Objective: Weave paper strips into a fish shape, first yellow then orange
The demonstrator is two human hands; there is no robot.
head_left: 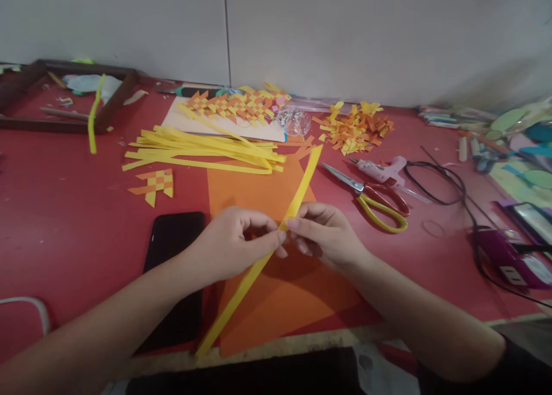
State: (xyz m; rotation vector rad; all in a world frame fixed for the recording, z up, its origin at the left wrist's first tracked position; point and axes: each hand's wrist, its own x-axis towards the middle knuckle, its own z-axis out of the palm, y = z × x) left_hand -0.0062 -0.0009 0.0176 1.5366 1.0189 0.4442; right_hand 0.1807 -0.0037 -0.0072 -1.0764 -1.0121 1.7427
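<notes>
A long yellow paper strip [241, 291] runs slantwise between my two hands, its upper end pointing away to the right. My left hand [241, 240] pinches the strip near its middle between thumb and fingers. Close beside it, my right hand [325, 231] grips the same strip with thumb and fingertips. Under both hands lie sheets of orange paper [297, 303]. Beyond them is a pile of yellow paper strips [202, 148]. A small woven orange and yellow paper fish [159, 182] rests left of the sheets.
A black phone [172, 257] lies by my left forearm. Scissors [366, 196] and a pink glue gun [383, 169] with its cable are on the right. At the back are woven paper fish [237, 104], paper scraps [356, 127] and a brown frame [116, 99].
</notes>
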